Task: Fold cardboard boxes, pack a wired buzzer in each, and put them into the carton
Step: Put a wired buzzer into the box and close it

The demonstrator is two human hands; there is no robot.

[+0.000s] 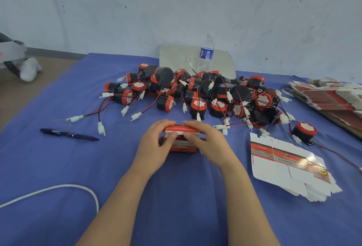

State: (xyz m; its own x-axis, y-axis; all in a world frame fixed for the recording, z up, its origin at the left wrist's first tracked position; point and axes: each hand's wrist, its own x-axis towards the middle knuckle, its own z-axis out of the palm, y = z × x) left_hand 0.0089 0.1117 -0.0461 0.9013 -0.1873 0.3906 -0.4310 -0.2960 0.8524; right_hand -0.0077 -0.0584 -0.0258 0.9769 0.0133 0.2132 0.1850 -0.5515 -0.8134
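forearms (117, 202) reach in from the bottom edge, cut off near the elbow, and meet over a small red-and-white cardboard box (183, 147) standing on the blue-covered table (58, 163), just in front of the buzzer heap. the left hand (156, 143) and right hand (209, 141) grip the box's two ends, fingers curled close together over its red top edge, thumbs pressed on a white flap at the front. the box's sides and back are hidden, and whether anything lies inside cannot be told; its printed lettering is too blurred to read. behind it a heap of wired buzzers (195, 92), black drums with red rims, white faces, red-and-black leads and white plugs, sprawls across the cloth, with one lone buzzer (304, 132) apart at the right. near the right hand lies a fanned stack of flat box blanks (284, 167), glossy white with red bands; a second stack of blanks (329, 96) runs off the right edge. a clear water bottle (206, 53), its fill level hard to judge, stands before a pale board (176, 57) bearing faint red marks. a black pen (68, 134) lies at left, a white cable (58, 188) loops near the front, and a grey-and-white object (17, 59) is cut off at the left edge.
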